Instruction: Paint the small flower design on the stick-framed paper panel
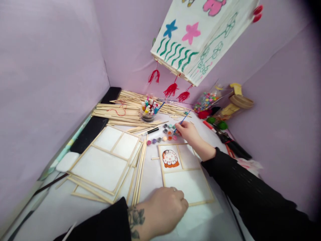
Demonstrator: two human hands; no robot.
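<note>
My right hand [188,132] is closed round a thin blue paintbrush [185,117], its tip down among small paint pots [165,138] of several colours. Just below lies a white panel [188,184] in a light wooden frame, split into sections by thin strips. A cartoon face [170,158] with a white ruffled edge and orange paint around it fills the upper left section. Over the panel's lower left corner rests my left hand [165,211], fingers curled under; whatever they grip is hidden.
More framed panels [100,164] are stacked at left beside loose sticks [139,174]. Behind are many wooden sticks [120,113] and a cup of markers [149,112]. A painted lantern [180,40] with red tassels hangs above. Pliers [233,144] and a bag of beads [207,100] lie right.
</note>
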